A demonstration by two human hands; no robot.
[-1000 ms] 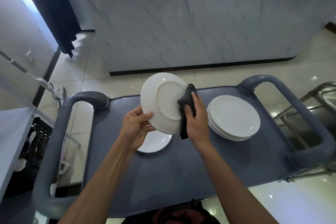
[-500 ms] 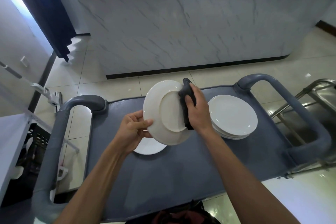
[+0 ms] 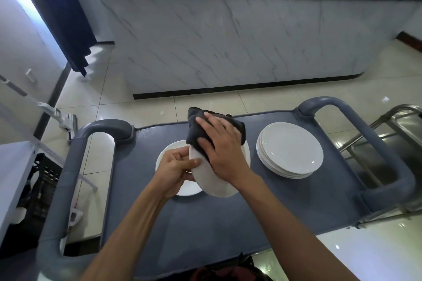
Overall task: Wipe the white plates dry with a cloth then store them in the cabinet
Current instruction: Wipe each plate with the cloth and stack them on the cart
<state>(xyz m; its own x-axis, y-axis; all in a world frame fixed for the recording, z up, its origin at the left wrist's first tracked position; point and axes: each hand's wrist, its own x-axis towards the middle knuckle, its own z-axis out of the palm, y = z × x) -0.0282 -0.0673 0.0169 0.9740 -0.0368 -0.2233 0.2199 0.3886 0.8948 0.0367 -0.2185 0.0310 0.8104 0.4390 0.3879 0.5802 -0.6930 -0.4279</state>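
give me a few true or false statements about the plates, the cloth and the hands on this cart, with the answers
1. The right hand presses a dark cloth against the held plate. True.
2. The left hand hangs idle beside the cart. False: it grips the held plate's edge.
3. A stack of white plates sits on the cart to the right of the hands. True.
4. The cloth is bright yellow. False: it is dark grey, almost black.
5. Another white plate lies on the cart under the held one. True.
6. The plate stack sits on the floor. False: it rests on the grey cart top.
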